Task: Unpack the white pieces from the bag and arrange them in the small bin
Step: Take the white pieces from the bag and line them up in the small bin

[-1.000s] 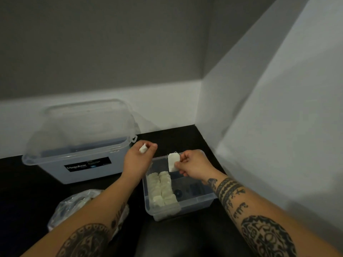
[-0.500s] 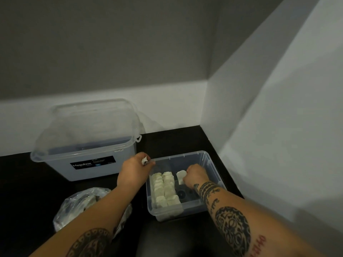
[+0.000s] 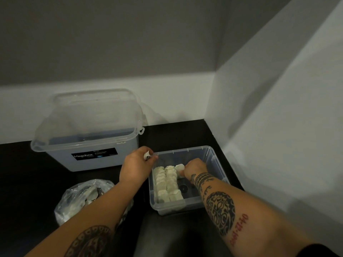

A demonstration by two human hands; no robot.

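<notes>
We see the right hand [image 3: 193, 168] pinching one white piece [image 3: 179, 167] inside the small bin [image 3: 212, 160], near the right edge of the counter [image 3: 176, 134], beside two rows of pieces [image 3: 167, 182] (they fill the bin's left side), while the left hand [image 3: 136, 165] pinches a white scrap [image 3: 147, 155] at the bin's far-left corner, and the bag [image 3: 78, 197] lies toward the front-left.

I'm facing a corner. The wall ahead [image 3: 130, 43] is dull grey above, with a white band [image 3: 167, 97] along its foot; the wall to my right [image 3: 278, 108] is pale and slants across my view — soft shadow lies over it. Below me runs a black counter [image 3: 176, 134], matte and dim — the light in here is low.
</notes>
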